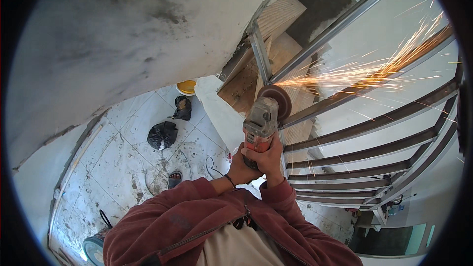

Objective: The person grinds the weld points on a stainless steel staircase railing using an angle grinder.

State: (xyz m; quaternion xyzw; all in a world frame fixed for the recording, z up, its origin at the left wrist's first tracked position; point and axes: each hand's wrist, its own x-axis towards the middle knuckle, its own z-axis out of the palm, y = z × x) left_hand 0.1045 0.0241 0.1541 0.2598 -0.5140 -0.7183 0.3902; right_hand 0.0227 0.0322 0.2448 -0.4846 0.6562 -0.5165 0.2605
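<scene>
An angle grinder (260, 124) with a worn metal head and a red body is gripped in both my hands. My left hand (240, 168) is closed round its lower body, and my right hand (269, 160) wraps it from the other side. At the top, the reddish-brown disc (285, 103) meets a corner of the metal frame (340, 27), where an upright joins a long bar. Bright orange sparks (364, 76) stream from that contact toward the right. My fingers partly hide the handle.
Brown metal bars (364, 138) run across the right side. Wooden boards (278, 15) lie behind the frame. A pale, stained wall (123, 34) slants over the left. Black plastic bags (162, 135) and a yellow tub (187, 86) sit on the dirty tiled floor (108, 167).
</scene>
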